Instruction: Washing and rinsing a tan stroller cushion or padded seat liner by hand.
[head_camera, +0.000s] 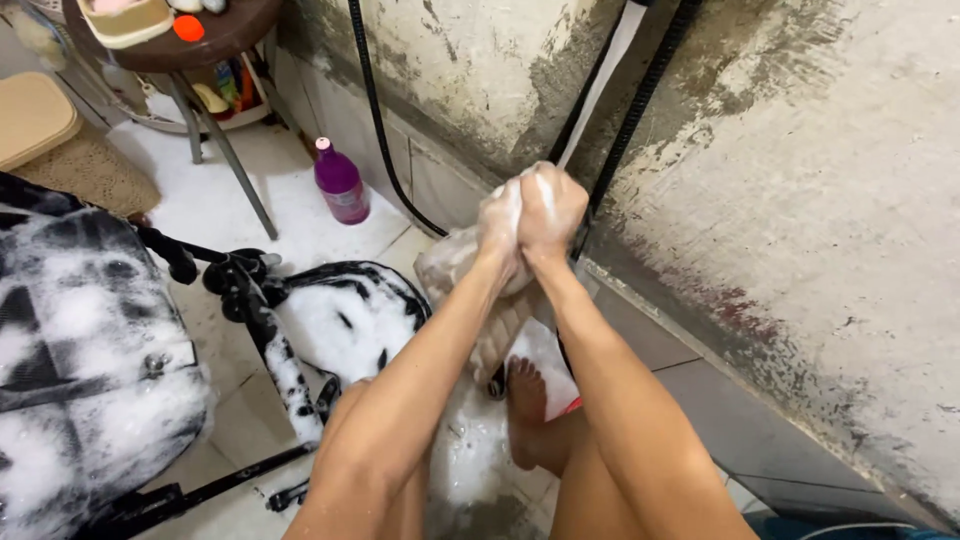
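Observation:
My left hand (498, 225) and my right hand (549, 208) are pressed together at arm's length, both covered in white suds and closed on a soapy, pale wet cloth (452, 262). The cloth hangs down from the hands towards the floor near my bare foot (524, 400). Below and left of my arms lies a black stroller frame (255, 310) coated with foam, and its black seat part (350, 315) is full of lather.
A foamy black fabric piece (85, 350) lies at the left. A purple bottle (341, 184) stands on the white tile floor by the stained concrete wall (800, 200). Black hoses (372, 110) run down the wall. A round table with metal legs (215, 130) stands at the back left.

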